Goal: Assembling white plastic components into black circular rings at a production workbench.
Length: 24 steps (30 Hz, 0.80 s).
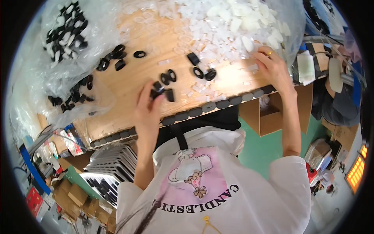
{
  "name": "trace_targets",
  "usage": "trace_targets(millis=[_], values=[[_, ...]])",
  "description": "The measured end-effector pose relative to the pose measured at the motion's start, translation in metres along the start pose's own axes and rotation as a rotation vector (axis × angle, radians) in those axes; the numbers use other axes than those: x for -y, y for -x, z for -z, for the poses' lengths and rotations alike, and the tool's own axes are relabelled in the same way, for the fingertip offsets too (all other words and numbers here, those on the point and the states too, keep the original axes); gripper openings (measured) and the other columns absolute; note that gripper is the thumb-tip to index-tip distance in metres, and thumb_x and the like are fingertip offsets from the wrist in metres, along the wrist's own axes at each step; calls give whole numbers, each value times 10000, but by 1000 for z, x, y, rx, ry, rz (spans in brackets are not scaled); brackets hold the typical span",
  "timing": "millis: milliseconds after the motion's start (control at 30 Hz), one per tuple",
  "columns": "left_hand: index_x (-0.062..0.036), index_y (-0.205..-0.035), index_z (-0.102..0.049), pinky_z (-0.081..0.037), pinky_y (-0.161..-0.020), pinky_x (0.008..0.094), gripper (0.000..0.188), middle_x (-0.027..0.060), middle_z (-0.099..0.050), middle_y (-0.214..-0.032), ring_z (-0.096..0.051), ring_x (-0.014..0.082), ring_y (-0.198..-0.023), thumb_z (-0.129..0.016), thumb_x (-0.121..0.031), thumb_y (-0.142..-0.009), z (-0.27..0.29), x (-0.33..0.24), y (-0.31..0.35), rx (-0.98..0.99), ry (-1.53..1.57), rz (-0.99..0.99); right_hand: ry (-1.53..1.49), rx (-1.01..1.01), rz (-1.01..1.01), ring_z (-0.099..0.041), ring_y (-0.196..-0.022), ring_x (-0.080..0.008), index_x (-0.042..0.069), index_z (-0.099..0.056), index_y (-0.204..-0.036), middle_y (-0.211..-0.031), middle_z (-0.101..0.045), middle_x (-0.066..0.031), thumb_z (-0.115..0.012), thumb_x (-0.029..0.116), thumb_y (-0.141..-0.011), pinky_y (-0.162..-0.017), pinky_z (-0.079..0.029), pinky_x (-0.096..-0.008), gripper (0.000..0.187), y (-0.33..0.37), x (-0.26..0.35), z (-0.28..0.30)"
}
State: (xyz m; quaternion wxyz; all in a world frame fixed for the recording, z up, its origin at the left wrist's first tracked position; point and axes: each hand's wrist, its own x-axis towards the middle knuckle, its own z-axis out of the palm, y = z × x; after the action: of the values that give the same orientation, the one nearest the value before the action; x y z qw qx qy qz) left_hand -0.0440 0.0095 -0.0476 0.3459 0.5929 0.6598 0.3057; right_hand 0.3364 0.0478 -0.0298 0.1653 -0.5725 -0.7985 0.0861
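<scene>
My left hand is closed at the table's near side, thumb and fingers pinched around a small black piece. Right beside it lie another black piece and a pair of black oval rings. My right hand is at the lower edge of a heap of translucent white oval pads. Its thumb and fingers are bent together; whatever is between them is too small to make out. Between the hands lie more black rings and a black block.
Clear plastic bags with black and white pieces cover the table's left side. Small clear strips lie scattered on the wooden tabletop. Dark rounded pads line its near edge. A cardboard box stands below right, stacked white trays below left.
</scene>
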Motion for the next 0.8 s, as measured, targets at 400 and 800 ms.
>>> trace_targets(millis=[400, 800], values=[[-1, -1280, -609, -535, -845, 300, 364, 109, -661, -1125, -631, 165, -965, -654, -60, -924, 4, -12, 13, 83, 845, 192, -235, -159, -212, -657, -797, -187, -21, -622, -943, -1025, -668, -98, -631, -56, -857, -662, -502, -301, 93, 0, 23, 14], [2, -1170, -654, -542, -838, 334, 432, 177, -678, -1115, -656, 217, -949, -808, -137, -791, 2, -32, 46, 39, 1176, 127, -874, -414, -44, -610, -757, -219, -42, -647, -893, -944, -637, -157, -794, -123, -663, -646, -497, -303, 284, -3, 216, -2]])
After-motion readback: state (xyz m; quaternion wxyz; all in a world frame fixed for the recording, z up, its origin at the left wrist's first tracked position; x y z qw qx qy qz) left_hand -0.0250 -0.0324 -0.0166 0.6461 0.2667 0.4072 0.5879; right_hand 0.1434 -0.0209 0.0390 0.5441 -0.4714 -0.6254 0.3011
